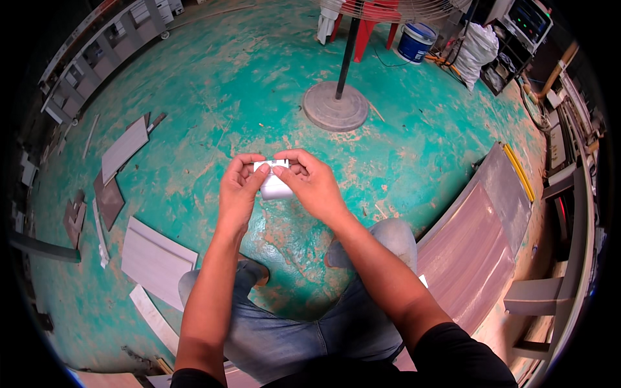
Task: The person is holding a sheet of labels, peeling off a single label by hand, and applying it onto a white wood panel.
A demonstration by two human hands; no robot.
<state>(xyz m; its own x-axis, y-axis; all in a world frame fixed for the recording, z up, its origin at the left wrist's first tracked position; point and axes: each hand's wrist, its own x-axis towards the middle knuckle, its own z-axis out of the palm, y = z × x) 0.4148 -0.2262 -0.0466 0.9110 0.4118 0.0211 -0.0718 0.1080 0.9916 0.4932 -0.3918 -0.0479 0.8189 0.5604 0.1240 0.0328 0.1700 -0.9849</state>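
Observation:
Both of my hands meet at the middle of the view around a small white rectangular object (274, 187), with a dark printed patch near its top edge. My left hand (242, 185) grips its left side, thumb on the upper front and fingers curled. My right hand (313, 182) grips the right side the same way, its thumb pressed near the top. The back of the object is hidden. Below, my bent legs in jeans rest on either side of the green floor.
Pale boards (155, 258) and offcuts lie on the stained green floor at left. A long brown panel (466, 252) lies at right. Ahead are a fan stand's round base (335, 107), a red plastic seat (366, 32), a bucket (416, 45), a white sack (477, 58) and a rack (103, 52).

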